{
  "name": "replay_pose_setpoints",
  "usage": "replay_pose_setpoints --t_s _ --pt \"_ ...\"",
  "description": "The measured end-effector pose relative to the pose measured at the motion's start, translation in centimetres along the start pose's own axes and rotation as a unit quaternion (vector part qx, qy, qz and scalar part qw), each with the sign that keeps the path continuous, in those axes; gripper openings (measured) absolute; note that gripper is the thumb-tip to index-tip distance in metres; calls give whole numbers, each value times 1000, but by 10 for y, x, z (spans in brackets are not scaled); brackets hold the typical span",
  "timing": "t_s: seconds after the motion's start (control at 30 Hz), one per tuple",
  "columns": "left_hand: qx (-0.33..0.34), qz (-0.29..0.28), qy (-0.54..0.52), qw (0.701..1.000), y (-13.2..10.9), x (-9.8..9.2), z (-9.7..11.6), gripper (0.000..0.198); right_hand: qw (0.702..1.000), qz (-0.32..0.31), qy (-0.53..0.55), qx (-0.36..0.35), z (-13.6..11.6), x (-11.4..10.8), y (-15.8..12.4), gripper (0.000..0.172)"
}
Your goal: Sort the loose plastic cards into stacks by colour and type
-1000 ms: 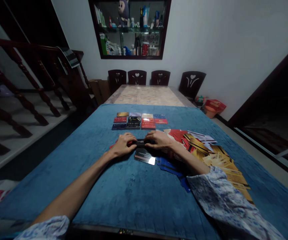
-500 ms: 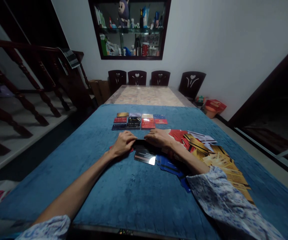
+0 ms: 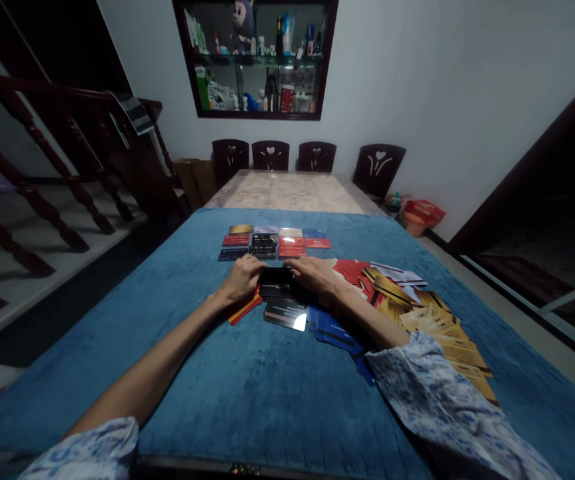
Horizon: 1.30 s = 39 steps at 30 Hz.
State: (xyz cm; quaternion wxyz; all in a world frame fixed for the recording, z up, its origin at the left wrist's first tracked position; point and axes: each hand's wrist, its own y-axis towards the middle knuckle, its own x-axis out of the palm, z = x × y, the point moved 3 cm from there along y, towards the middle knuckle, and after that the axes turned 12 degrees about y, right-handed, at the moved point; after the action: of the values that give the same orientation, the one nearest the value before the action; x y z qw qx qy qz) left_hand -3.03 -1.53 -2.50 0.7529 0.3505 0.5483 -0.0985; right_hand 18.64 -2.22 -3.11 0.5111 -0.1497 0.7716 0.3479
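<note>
Hands meet over a stack of black cards [image 3: 276, 283] on the blue cloth [image 3: 247, 393]; left hand [image 3: 241, 278] and right hand [image 3: 314, 275] pinch its opposite ends with curled fingers; sorted card rows [image 3: 273, 241] lie just beyond, loose cards [image 3: 417, 303] rightward.

- Both forearms are bare from the hands to the elbows.
- Left sleeve [image 3: 84, 450]: pale fabric with a small blue floral print, pushed up.
- Right sleeve [image 3: 442, 410]: same pale blue-flowered cloth, loose and creased.
</note>
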Motion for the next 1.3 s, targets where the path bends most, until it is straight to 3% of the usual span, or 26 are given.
replay_pose_setpoints --t_s 0.33,0.73,1.3 --pt "-20 17 15 1000 6 2 1 41 999 6 -4 43 -3 2 -1 41" --pt "-34 -16 54 998 8 7 2 39 995 -30 -43 81 -6 5 -1 58" --pt "-34 -11 31 999 12 10 -1 53 997 -1 -33 63 1 1 3 60"
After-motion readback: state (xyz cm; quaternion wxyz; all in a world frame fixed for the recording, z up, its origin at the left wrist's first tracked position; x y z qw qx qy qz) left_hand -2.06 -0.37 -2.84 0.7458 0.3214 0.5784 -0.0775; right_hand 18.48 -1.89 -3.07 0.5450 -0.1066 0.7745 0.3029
